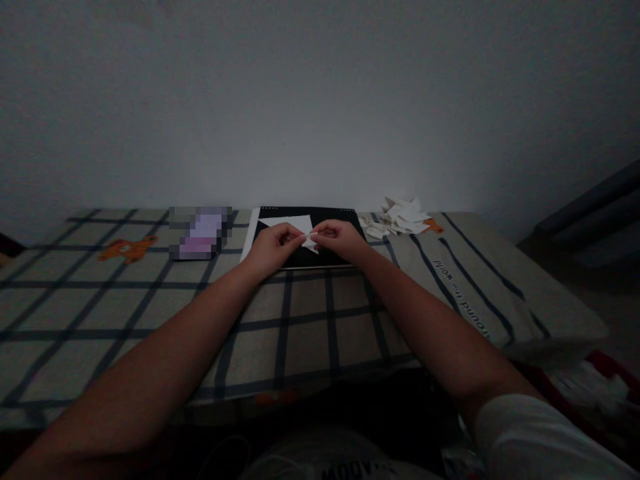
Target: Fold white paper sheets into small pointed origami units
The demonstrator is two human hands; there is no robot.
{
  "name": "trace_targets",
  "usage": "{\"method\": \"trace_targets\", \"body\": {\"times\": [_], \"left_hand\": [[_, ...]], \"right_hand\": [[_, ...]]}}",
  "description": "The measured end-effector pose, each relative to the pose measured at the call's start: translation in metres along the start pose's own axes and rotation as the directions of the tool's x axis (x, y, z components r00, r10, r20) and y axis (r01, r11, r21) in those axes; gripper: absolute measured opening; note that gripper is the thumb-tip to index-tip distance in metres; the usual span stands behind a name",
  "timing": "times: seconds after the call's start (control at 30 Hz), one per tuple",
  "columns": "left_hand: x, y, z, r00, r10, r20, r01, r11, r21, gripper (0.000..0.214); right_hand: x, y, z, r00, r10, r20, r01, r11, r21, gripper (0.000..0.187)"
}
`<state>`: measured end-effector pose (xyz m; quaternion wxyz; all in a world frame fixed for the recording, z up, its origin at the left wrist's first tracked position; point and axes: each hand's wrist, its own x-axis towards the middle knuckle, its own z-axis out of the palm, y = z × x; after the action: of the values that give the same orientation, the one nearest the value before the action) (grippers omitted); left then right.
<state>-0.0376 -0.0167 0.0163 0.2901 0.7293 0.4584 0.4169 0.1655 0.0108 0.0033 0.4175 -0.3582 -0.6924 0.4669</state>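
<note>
A small piece of white paper [310, 241] is pinched between my two hands, its pointed lower corner showing below the fingers. My left hand [274, 249] grips its left side with thumb and fingertips. From the right, my right hand [342, 239] holds the other side in a similar pinch. Beneath both hands lies a flat black pad [330, 260] with a pale left edge. A larger white paper [295, 222] rests on the pad behind my left hand, partly covered by it. The exact folds in the held paper are too small to make out.
A pile of folded white paper pieces [403, 217] sits right of the pad. To the left lies a pixelated phone-like object [203, 233]. A checked cloth [165, 313] covers the table, which stands against a pale wall [310, 100].
</note>
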Motion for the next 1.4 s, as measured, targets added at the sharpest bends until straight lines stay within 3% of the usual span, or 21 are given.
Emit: {"method": "trace_targets", "body": {"times": [0.13, 0.3, 0.47, 0.7, 0.93, 1.07, 1.27, 1.4], "left_hand": [[0.001, -0.001, 0.001, 0.998, -0.031, -0.058, 0.029, 0.999, -0.032, 0.024], [0.001, -0.002, 0.001, 0.997, -0.080, -0.022, 0.079, 0.996, -0.041, 0.024], [0.000, 0.002, -0.001, 0.997, -0.073, 0.004, 0.073, 0.996, -0.047, 0.027], [0.001, -0.004, -0.001, 0.991, -0.136, -0.016, 0.133, 0.985, -0.109, 0.032], [0.002, -0.004, 0.002, 0.992, -0.073, -0.105, 0.075, 0.997, 0.012, 0.027], [0.000, -0.004, 0.003, 0.995, -0.068, -0.080, 0.069, 0.998, 0.009, 0.029], [-0.001, -0.006, 0.004, 0.990, -0.132, 0.044, 0.137, 0.980, -0.144, 0.040], [0.000, -0.004, 0.005, 0.983, -0.178, 0.051, 0.185, 0.942, -0.281, 0.037]], "right_hand": [[0.000, 0.001, 0.000, 1.000, 0.029, 0.003, -0.029, 0.999, 0.016, 0.021], [0.001, 0.001, -0.002, 0.999, 0.036, -0.030, -0.037, 0.999, -0.025, 0.018], [0.000, 0.001, -0.004, 0.999, 0.013, -0.050, -0.012, 1.000, 0.017, 0.029], [-0.003, -0.001, 0.000, 0.999, -0.041, 0.035, 0.043, 0.998, -0.054, 0.028], [-0.002, 0.004, -0.001, 0.999, -0.043, 0.006, 0.044, 0.995, -0.088, 0.027], [-0.001, 0.007, 0.000, 0.998, -0.057, -0.010, 0.056, 0.991, -0.121, 0.030], [0.000, 0.012, 0.001, 0.997, -0.058, -0.058, 0.053, 0.994, -0.094, 0.037], [-0.003, 0.010, 0.002, 0.995, -0.085, -0.060, 0.079, 0.992, -0.094, 0.037]]}}
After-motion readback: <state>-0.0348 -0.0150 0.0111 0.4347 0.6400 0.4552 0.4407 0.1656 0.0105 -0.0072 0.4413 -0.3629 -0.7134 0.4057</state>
